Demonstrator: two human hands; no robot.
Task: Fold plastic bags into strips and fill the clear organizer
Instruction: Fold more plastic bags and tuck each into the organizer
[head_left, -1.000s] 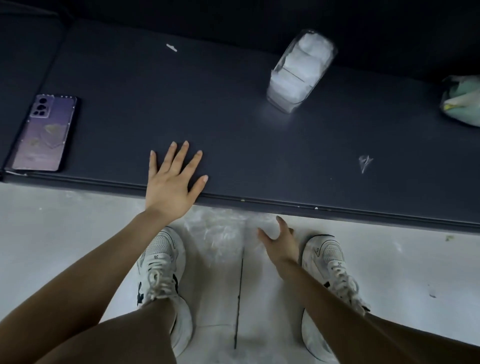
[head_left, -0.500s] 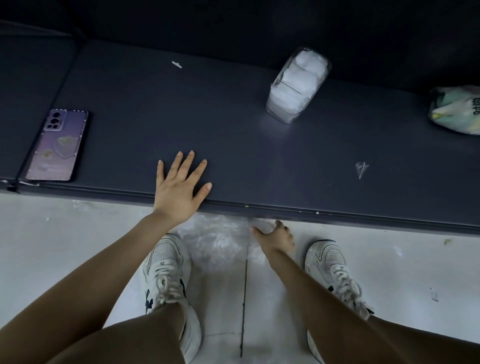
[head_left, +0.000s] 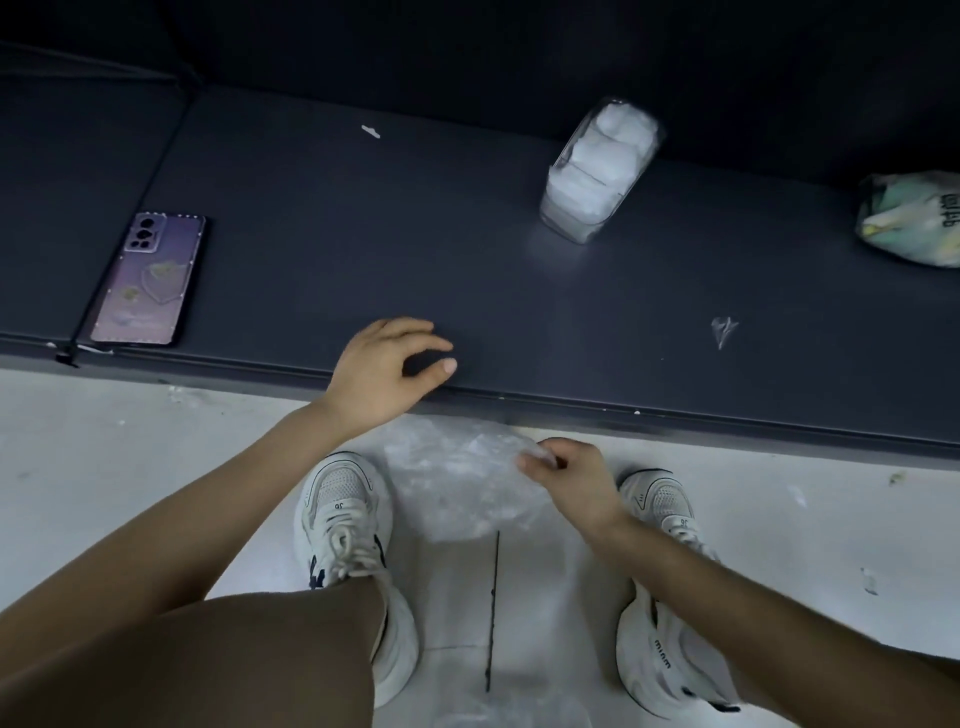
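The right sneaker (head_left: 661, 659) carries side lettering resembling "mium"; tongue marks unreadable.

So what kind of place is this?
Probably a room indoors, maybe a home. A low dark padded bench holds a phone and a clear organizer of folded bags; the right hand pinches a plastic bag above a pale floor.

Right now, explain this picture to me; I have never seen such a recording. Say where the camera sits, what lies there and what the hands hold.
No machine here: a person's two bare hands, filmed by a camera worn on the head, looking down. On the dark surface are a phone, a clear organizer packed with white folded plastic, a plastic scrap and a green-and-white packet. The left hand, loosely curled, holds nothing at the surface's edge. The right hand pinches a clear plastic bag over the floor.
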